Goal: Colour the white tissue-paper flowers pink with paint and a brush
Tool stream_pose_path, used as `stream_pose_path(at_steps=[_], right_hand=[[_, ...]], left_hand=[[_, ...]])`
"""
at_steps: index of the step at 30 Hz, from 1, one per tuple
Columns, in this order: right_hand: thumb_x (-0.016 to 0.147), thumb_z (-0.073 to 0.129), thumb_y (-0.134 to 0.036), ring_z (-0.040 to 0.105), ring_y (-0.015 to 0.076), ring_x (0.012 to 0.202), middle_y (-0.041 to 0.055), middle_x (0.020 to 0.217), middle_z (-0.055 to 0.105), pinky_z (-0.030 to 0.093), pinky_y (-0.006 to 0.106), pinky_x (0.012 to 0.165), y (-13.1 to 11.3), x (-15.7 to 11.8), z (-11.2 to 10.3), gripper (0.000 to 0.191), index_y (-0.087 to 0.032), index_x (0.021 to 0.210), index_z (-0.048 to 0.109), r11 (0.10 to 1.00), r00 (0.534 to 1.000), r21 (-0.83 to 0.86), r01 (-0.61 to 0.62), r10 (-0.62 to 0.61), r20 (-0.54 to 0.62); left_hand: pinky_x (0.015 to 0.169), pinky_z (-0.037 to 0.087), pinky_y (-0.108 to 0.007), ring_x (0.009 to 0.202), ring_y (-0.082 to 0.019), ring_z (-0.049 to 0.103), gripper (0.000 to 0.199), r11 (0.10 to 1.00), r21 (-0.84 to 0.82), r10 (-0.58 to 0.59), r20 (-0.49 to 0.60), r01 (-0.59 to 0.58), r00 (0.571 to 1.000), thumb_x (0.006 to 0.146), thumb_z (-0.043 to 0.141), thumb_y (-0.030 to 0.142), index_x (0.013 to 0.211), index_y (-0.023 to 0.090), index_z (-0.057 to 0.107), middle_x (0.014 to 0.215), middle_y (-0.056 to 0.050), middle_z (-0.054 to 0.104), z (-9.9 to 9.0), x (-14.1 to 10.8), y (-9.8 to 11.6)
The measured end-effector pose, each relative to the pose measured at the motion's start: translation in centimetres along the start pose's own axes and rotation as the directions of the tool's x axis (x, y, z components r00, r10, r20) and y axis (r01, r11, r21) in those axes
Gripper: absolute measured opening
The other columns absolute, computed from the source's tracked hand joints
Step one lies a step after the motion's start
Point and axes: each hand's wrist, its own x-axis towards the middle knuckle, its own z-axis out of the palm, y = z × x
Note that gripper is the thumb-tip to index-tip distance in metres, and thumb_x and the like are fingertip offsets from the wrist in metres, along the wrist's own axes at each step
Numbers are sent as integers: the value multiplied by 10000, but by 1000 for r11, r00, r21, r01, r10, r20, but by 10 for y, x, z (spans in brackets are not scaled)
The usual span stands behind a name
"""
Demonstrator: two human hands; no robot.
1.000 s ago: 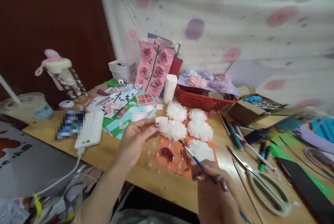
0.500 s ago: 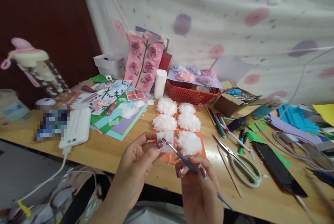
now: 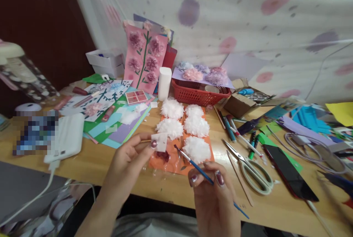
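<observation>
Between thumb and fingers, my left hand [image 3: 131, 159] pinches a small white paper square [image 3: 160, 142]. My right hand [image 3: 213, 189] grips a thin blue paintbrush [image 3: 199, 169], its dark tip pointing up and left, apart from the square. Below both lies an orange sheet [image 3: 180, 169] bearing several fluffy white paper flowers [image 3: 196, 150]. On the sheet's near left part is a clear plastic piece with a dark red patch [image 3: 163, 156], partly under the left hand's square.
Scissors [image 3: 248, 167], a thin wooden stick [image 3: 239, 178] and a phone [image 3: 291, 172] lie to the right. Behind stand a red basket [image 3: 200, 93], a white bottle [image 3: 164, 84] and a pink flower picture [image 3: 145, 58]. A white power bank [image 3: 66, 137] sits left.
My left hand has drawn the white square left, away from the brush tip. The brush tip no longer touches the square, and the dark red patch now shows. The view has shifted slightly.
</observation>
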Motion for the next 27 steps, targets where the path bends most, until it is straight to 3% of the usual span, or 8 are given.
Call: stream_pose_path(at_steps=[6, 11, 15, 18, 21, 24, 27], right_hand=[[881, 724, -405, 660, 93, 649, -25, 650, 711, 545, 184, 698, -26, 35, -24, 142, -278, 828, 757, 972, 981, -157, 174, -156, 119], [892, 669, -484, 724, 157, 653, 23, 689, 771, 580, 247, 674, -60, 71, -21, 277, -255, 797, 795, 931, 975, -336, 141, -71, 211], [896, 629, -522, 709, 200, 622, 41, 654, 761, 570, 314, 636, -69, 104, -6, 346, -244, 759, 782, 879, 970, -463, 115, 0, 242], [893, 611, -546, 659, 184, 580, 51, 599, 728, 528, 300, 594, -60, 138, 7, 414, -215, 694, 760, 822, 979, -550, 147, -40, 202], [902, 599, -577, 603, 149, 564, 53, 612, 716, 481, 271, 575, -44, 176, 19, 475, -191, 668, 746, 725, 965, -645, 243, -115, 235], [865, 612, -653, 575, 133, 553, 45, 615, 706, 462, 259, 559, -28, 210, 26, 521, -183, 693, 757, 637, 942, -706, 310, -102, 321], [837, 622, -687, 598, 140, 588, 49, 638, 715, 475, 259, 577, -17, 231, 26, 536, -183, 740, 775, 593, 931, -735, 328, -70, 358]], left_hand=[[845, 600, -355, 854, -242, 753, 429, 999, -17, -43, -21, 43, 999, 599, 871, 414, 892, 159, 690, 832, -63, 781, -13, 24, -7], [882, 590, -332, 907, -238, 751, 495, 995, -4, -104, -62, 103, 993, 614, 858, 474, 953, 166, 672, 894, -78, 790, -22, 33, -19], [816, 595, -245, 935, -214, 752, 433, 967, 253, 34, -62, -17, 997, 743, 739, 528, 1017, 197, 689, 959, -72, 796, -40, 39, -28], [717, 601, -198, 869, -189, 763, 281, 800, 548, 273, 31, -245, 961, 851, 612, 474, 946, 233, 720, 949, -39, 802, -56, 44, -38], [806, 588, -184, 914, -150, 756, 208, 531, 695, 472, 232, -485, 850, 922, 528, 312, 1028, 285, 705, 999, 17, 798, -70, 51, -52], [964, 542, -214, 1016, -141, 734, 289, 318, 696, 501, 453, -644, 737, 925, 532, 223, 1160, 323, 667, 1126, 38, 773, -79, 55, -66], [1023, 513, -232, 1086, -147, 713, 307, 297, 683, 495, 487, -667, 720, 947, 499, 219, 1189, 319, 660, 1178, 26, 757, -79, 54, -73]])
